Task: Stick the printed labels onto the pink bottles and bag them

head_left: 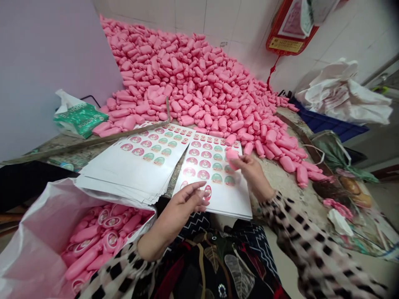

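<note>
My right hand (254,174) grips a small pink plastic bottle (231,155) between thumb and fingers, over the right-hand sticker sheet (224,203). Low on that sheet is my left hand (183,205), its fingers bent toward the thumb. At its fingertips is an oval pink-and-white sticker (208,192), turned upright unlike the printed rows. Pink and green labels cover the upper part of the sheet. To the left lies a thick stack of similar sticker sheets (109,170). A white sack (40,224) at lower left holds pink bottles with oval labels on them (110,241).
A large heap of pink bottles (187,79) fills the table's back, against the tiled wall. A bent metal bar (137,130) lies across the stack's top edge. A green-and-white package (79,116) stands left. At right are a blue crate (333,124) and a crumpled white bag (343,93).
</note>
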`<state>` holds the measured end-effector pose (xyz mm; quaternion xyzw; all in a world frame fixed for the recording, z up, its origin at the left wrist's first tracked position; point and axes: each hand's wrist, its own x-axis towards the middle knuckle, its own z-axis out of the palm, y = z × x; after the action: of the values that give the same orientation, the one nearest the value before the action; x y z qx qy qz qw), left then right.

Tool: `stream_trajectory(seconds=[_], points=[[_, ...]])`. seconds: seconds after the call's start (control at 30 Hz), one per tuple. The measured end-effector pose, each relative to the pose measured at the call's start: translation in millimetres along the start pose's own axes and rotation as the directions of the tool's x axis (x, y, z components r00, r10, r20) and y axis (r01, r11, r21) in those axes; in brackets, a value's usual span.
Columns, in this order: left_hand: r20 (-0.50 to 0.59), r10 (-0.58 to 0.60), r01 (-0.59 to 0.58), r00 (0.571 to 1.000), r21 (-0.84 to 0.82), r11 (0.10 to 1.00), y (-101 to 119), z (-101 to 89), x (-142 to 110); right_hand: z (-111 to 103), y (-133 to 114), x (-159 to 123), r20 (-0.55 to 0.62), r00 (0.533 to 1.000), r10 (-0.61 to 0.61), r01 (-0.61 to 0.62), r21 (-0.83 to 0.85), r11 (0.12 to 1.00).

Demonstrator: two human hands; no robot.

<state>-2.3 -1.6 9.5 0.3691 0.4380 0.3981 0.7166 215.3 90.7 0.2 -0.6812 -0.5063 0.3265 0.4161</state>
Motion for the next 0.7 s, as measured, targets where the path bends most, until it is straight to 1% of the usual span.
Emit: stream_trajectory(seconds=[0.03, 0.07, 0.1, 0.13, 0.17, 0.2, 0.23, 0.27, 0.3, 0.33, 0.37, 0.4, 0.43, 0.47, 0.5, 0.53, 0.57, 0.6, 0.63, 0.7], points=[[-0.016, 0.013, -0.014, 1.000, -0.078, 0.997, -2.7, 3.9, 0.5, 7.5, -7.1, -23.9, 0.135, 0.991, 0.010, -0.028, 0.138, 0.990], [-0.027, 0.031, -0.035, 0.999, -0.149, 0.988, -5.4, 7.2, 0.5, 15.0, -13.6, -47.6, 0.265, 0.964, 0.023, -0.082, 0.213, 0.974], [-0.034, 0.049, -0.055, 0.998, -0.212, 0.976, -7.9, 9.5, -0.1, 21.5, -19.1, -69.2, 0.354, 0.935, 0.023, -0.121, 0.258, 0.959], [-0.036, 0.059, -0.066, 0.998, -0.265, 0.962, -9.8, 10.4, -1.3, 26.5, -23.1, -87.2, 0.423, 0.906, -0.008, -0.127, 0.289, 0.949], [-0.049, 0.063, -0.075, 0.997, -0.302, 0.950, -11.1, 9.5, -2.9, 29.2, -24.9, -100.3, 0.500, 0.864, -0.051, -0.111, 0.289, 0.951], [-0.069, 0.054, -0.074, 0.996, -0.319, 0.945, -11.6, 6.9, -5.0, 29.7, -24.4, -107.9, 0.567, 0.820, -0.078, -0.099, 0.275, 0.956], [-0.098, 0.037, -0.067, 0.994, -0.314, 0.947, -11.3, 2.9, -7.2, 28.0, -21.7, -110.3, 0.607, 0.790, -0.092, -0.078, 0.248, 0.966], [-0.132, 0.017, -0.054, 0.991, -0.282, 0.958, -10.5, -2.1, -9.5, 24.9, -16.9, -108.3, 0.609, 0.787, -0.095, -0.037, 0.201, 0.979], [-0.165, 0.004, -0.040, 0.986, -0.219, 0.975, -9.3, -7.4, -11.6, 20.9, -10.8, -103.2, 0.575, 0.813, -0.092, 0.019, 0.132, 0.991], [-0.192, 0.007, -0.030, 0.981, -0.118, 0.993, -8.1, -12.5, -13.5, 16.9, -3.9, -96.4, 0.499, 0.861, -0.098, 0.095, 0.031, 0.995], [-0.207, 0.030, -0.026, 0.978, 0.020, 0.999, -7.0, -16.9, -14.8, 13.5, 2.8, -89.5, 0.410, 0.903, -0.125, 0.179, -0.096, 0.979], [-0.203, 0.074, -0.035, 0.976, 0.190, 0.981, -6.2, -20.1, -15.6, 11.1, 8.6, -83.5, 0.344, 0.926, -0.158, 0.246, -0.229, 0.942], [-0.174, 0.134, -0.060, 0.975, 0.374, 0.925, -5.8, -22.1, -15.7, 10.1, 13.2, -79.2, 0.299, 0.934, -0.196, 0.297, -0.344, 0.891], [-0.117, 0.194, -0.100, 0.974, 0.545, 0.832, -5.9, -22.8, -15.2, 10.3, 16.3, -76.8, 0.280, 0.933, -0.226, 0.332, -0.430, 0.840], [-0.041, 0.243, -0.151, 0.969, 0.679, 0.718, -6.5, -22.4, -14.1, 11.5, 17.8, -76.1, 0.276, 0.929, -0.247, 0.357, -0.486, 0.798], [0.045, 0.267, -0.204, 0.963, 0.770, 0.605, -7.5, -21.2, -12.4, 13.4, 18.2, -76.6, 0.275, 0.925, -0.264, 0.374, -0.520, 0.768], [0.123, 0.266, -0.247, 0.956, 0.826, 0.507, -8.7, -19.5, -10.3, 15.7, 17.8, -77.8, 0.272, 0.922, -0.277, 0.384, -0.543, 0.747], [0.182, 0.245, -0.275, 0.952, 0.860, 0.430, -10.1, -17.6, -8.1, 18.0, 17.0, -79.1, 0.270, 0.920, -0.285, 0.390, -0.560, 0.730], [0.218, 0.216, -0.287, 0.952, 0.884, 0.369, -11.5, -15.9, -5.7, 20.0, 16.1, -80.0, 0.269, 0.919, -0.289, 0.394, -0.575, 0.717], [0.232, 0.151, -0.267, 0.961, 0.921, 0.282, -13.9, -13.6, -1.5, 22.6, 14.8, -80.3, 0.270, 0.918, -0.290, 0.396, -0.600, 0.695]])
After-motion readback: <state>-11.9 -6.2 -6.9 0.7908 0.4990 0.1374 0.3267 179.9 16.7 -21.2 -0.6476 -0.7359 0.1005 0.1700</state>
